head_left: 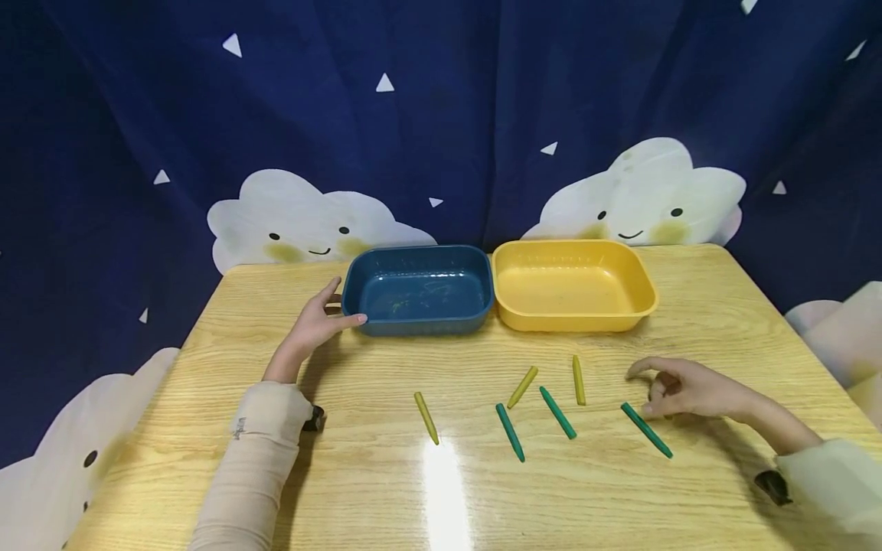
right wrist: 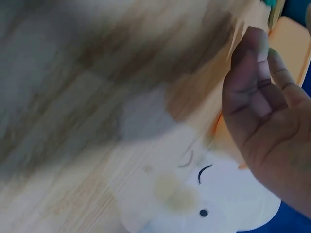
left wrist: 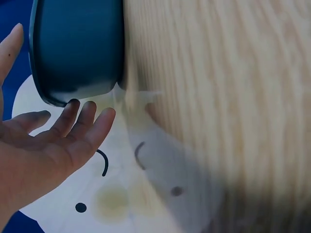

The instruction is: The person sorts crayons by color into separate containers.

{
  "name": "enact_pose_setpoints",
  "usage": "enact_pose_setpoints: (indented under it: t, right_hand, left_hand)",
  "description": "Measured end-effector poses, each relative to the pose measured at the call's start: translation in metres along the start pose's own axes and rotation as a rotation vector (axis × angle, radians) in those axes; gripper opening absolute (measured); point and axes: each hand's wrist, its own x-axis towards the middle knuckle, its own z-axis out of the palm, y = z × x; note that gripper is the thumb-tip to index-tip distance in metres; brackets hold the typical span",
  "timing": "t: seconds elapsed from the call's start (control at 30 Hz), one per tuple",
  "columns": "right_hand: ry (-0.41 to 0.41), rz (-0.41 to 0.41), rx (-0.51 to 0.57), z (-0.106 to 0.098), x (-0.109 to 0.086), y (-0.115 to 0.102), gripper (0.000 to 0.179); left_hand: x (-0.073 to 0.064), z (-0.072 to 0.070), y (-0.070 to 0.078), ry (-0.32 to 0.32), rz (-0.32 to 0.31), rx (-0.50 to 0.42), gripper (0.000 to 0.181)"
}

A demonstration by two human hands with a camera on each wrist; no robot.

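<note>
My left hand (head_left: 321, 318) is at the left end of the blue basin (head_left: 427, 327), thumb by the front corner of its rim, other fingers beside the end wall. In the left wrist view those fingers (left wrist: 82, 121) are relaxed; whether they touch the basin I cannot tell. My right hand (head_left: 699, 390) hovers over the table at the right, loosely bent and with nothing visible in it. Just left of its thumb lies a green crayon (head_left: 646, 430). Two more green crayons, one (head_left: 557, 412) and another (head_left: 510, 432), lie nearer the middle.
A yellow basin (head_left: 575, 323) stands right beside the blue one at the back of the wooden table (head_left: 372, 490). Three olive-yellow crayons lie in front: one left (head_left: 426, 418), one central (head_left: 523, 387), one right (head_left: 579, 380). Behind hangs a dark blue curtain (head_left: 441, 115) with clouds.
</note>
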Motion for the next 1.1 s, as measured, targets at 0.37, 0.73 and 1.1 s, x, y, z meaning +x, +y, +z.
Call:
enact_pose_setpoints:
  t: [0.37,0.73,1.1]
  right_hand:
    - [0.077,0.033,-0.333,0.018,0.004,-0.009,0.04]
    - [0.037,0.066,-0.35,0.021,0.008,-0.014,0.023]
    - [0.033,-0.01,-0.064,0.007,0.009,-0.008,0.019]
  left_hand:
    - [0.002,0.004,-0.001,-0.004,-0.013,-0.008,0.09]
    - [0.003,0.005,-0.002,-0.008,-0.022,-0.008,0.09]
    - [0.004,0.004,-0.003,-0.022,-0.013,-0.017,0.09]
